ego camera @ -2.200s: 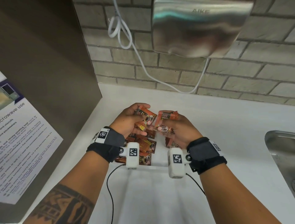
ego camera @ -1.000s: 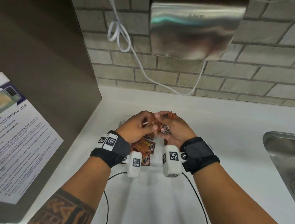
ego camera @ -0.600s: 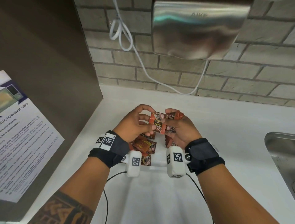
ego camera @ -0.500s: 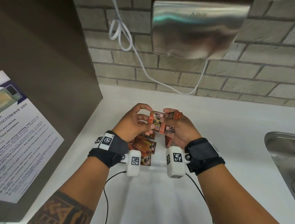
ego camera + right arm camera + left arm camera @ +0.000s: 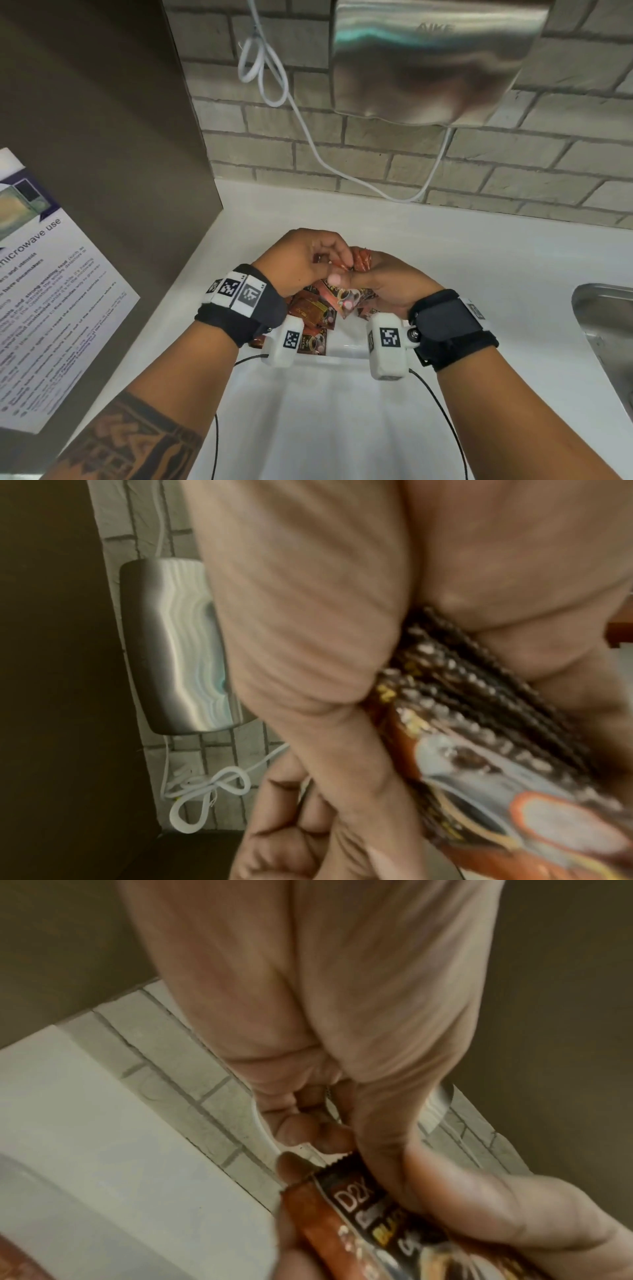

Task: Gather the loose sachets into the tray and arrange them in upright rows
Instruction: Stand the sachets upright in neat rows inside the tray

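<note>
Over the white tray [image 5: 346, 353] my two hands meet. My right hand [image 5: 373, 274] grips a stack of orange-brown coffee sachets [image 5: 347, 296], and the stack's serrated edges [image 5: 479, 723] show pressed against its palm in the right wrist view. My left hand [image 5: 329, 262] has its fingers curled over the stack's top end and pinches a sachet [image 5: 359, 1218] by its upper edge. Several loose sachets [image 5: 308, 313] lie flat in the tray's left part, partly hidden under my left wrist.
The tray stands on a white counter [image 5: 479, 260] against a brick wall. A steel hand dryer [image 5: 428, 61] with a looped white cable [image 5: 270, 85] hangs above. A steel sink [image 5: 609, 329] is at the right, and a brown panel with a microwave notice [image 5: 51, 291] is at the left.
My left fingers have closed down over the top of the stack, which was pinched face-up between both hands before. The hands are now pressed closer together.
</note>
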`<state>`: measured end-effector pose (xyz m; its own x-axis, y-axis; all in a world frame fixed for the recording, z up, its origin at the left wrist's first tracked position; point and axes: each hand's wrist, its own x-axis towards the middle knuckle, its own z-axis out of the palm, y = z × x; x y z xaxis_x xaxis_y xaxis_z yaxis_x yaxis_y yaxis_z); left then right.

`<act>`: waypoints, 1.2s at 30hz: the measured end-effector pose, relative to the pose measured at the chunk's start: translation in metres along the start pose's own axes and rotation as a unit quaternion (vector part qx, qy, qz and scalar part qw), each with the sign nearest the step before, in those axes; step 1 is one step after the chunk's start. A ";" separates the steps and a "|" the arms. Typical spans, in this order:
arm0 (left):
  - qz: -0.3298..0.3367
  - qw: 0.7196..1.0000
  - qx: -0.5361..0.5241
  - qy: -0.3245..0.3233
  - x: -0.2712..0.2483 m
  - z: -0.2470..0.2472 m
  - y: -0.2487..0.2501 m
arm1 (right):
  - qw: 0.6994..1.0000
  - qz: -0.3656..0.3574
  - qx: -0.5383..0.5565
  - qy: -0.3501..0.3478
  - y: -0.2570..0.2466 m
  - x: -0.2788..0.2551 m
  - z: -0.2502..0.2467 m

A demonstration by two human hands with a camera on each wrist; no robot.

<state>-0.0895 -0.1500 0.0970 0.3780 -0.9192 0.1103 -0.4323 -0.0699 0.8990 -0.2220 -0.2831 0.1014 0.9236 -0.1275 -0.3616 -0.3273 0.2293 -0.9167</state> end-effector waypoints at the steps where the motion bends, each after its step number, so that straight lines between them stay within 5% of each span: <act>1: 0.000 1.000 -0.015 -0.002 0.001 0.003 0.003 | 1.000 0.011 0.001 -0.006 0.000 0.000 0.000; 6: 0.045 0.997 0.042 0.049 0.002 0.009 0.007 | 0.998 0.019 0.052 0.019 0.003 -0.001 -0.004; 10: 0.057 0.984 0.159 -0.060 0.003 0.022 0.003 | 0.994 0.003 0.099 0.054 0.002 0.006 -0.001; 15: 0.104 0.949 0.297 0.022 0.003 0.027 -0.003 | 0.990 -0.007 0.134 0.038 -0.007 0.000 0.001; 25: 0.132 0.945 0.297 0.032 0.012 0.038 0.011 | 0.985 -0.018 0.166 0.035 -0.003 0.003 -0.011; 31: 0.092 0.972 0.212 0.039 0.018 0.039 0.026 | 0.985 -0.033 0.169 0.030 -0.014 0.001 -0.017; 36: 0.067 0.962 0.261 0.043 0.023 0.021 0.035 | 0.992 -0.079 -0.032 0.089 -0.029 -0.005 -0.027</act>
<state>-0.1133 -0.1817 0.1218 0.3463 -0.8997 0.2658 -0.8260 -0.1581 0.5410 -0.2224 -0.3148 0.1251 0.9162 -0.3276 -0.2307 -0.1976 0.1316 -0.9714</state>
